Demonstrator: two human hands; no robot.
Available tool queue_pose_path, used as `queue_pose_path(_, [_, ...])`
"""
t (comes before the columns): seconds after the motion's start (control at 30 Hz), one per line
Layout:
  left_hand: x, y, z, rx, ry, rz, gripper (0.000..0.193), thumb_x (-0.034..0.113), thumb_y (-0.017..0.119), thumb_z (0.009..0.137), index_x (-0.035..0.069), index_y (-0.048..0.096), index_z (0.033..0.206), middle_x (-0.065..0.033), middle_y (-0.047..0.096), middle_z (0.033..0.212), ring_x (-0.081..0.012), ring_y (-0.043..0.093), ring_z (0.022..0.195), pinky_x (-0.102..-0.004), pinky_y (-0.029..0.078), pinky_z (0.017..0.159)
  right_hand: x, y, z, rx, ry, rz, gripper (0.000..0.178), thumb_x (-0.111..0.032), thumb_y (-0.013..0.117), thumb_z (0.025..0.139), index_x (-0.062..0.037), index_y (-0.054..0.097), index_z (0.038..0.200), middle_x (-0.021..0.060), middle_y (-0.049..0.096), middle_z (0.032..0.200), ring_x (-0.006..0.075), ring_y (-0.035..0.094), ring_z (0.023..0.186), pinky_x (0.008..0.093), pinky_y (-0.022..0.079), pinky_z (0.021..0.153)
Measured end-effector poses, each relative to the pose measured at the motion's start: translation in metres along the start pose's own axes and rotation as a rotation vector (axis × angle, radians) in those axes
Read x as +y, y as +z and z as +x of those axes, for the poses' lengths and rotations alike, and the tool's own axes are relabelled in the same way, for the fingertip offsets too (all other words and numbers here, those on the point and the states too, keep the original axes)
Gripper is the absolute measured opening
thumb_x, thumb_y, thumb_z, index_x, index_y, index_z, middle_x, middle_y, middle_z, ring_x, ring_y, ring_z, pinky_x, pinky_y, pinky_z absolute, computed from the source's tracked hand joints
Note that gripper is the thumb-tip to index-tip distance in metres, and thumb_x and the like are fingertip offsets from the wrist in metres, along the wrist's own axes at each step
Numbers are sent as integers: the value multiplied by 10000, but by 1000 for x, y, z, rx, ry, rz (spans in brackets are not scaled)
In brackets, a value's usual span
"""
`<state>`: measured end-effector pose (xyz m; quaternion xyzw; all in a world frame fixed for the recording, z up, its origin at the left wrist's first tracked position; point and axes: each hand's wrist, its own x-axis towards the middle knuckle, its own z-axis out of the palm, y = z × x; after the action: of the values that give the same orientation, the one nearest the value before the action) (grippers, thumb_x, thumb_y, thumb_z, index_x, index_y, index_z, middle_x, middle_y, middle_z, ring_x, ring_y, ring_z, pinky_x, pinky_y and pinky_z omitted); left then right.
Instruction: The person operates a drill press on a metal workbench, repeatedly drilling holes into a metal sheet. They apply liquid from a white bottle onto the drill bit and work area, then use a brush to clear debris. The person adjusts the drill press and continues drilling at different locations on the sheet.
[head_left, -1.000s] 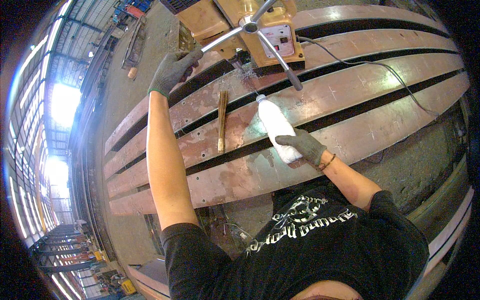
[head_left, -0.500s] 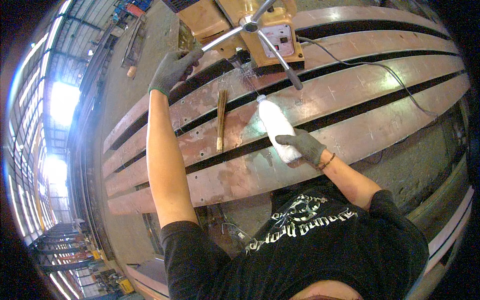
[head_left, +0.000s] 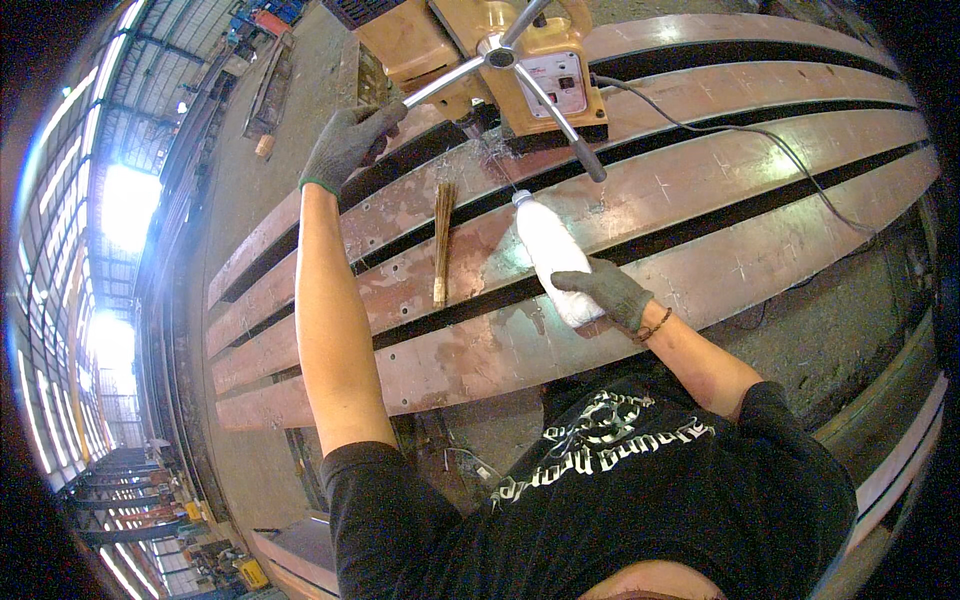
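Nothing has clearly moved since the earlier frame, so our working setup holds steady. Our left grip is closed around the drill lever; our right grip clasps the white bottle above the steel plates, toward their near edge.

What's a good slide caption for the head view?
Gloved left hand on the lever of a yellow drill, gloved right hand pointing a white bottle toward it over metal plates.
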<state>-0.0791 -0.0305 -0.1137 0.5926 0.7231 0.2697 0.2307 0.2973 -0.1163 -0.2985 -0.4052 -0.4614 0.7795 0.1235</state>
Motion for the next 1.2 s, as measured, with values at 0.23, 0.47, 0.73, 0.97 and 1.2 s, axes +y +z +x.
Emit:
queue_pose_path(0.23, [0, 1, -2, -8, -15, -29, 485, 508, 724, 929, 53, 685, 764, 18, 527, 589, -79, 441, 494, -271, 304, 465, 15, -2, 11, 13, -51, 8, 649, -436, 812, 840, 5, 644, 1285, 112, 712, 1109, 216, 666, 920, 364, 553, 795])
queue_pose_path(0.47, [-4, 1, 1, -2, -17, -16, 493, 505, 726, 926, 35, 704, 782, 17, 529, 587, -81, 433, 493, -276, 298, 465, 16, -2, 12, 18, -49, 9, 659, -429, 819, 839, 15, 640, 1293, 112, 712, 1107, 209, 660, 923, 355, 552, 801])
queue_pose_path(0.73, [-3, 2, -2, 14, -27, -18, 457, 457, 722, 933, 10, 744, 845, 5, 577, 624, -85, 459, 521, -277, 324, 490, 2, 2, 1, 8, -18, 14, 659, -424, 817, 846, -1, 632, 1315, 116, 705, 1143, 205, 657, 952, 355, 551, 819])
queue_pose_path(0.97, [2, 6, -7, 21, 8, -1, 453, 461, 715, 937, 20, 739, 838, 3, 596, 658, -83, 480, 546, -264, 346, 510, 5, 2, 2, 23, -14, 39, 675, -413, 829, 837, 12, 630, 1322, 111, 709, 1147, 206, 662, 952, 358, 549, 834])
queue_pose_path(1.2, [0, 4, -5, 15, -46, 16, 474, 490, 710, 932, 31, 725, 814, -1, 589, 641, -92, 496, 541, -273, 362, 512, 6, 1, 3, 24, 11, 36, 679, -393, 823, 843, 10, 616, 1348, 109, 702, 1177, 202, 659, 960, 350, 549, 835])
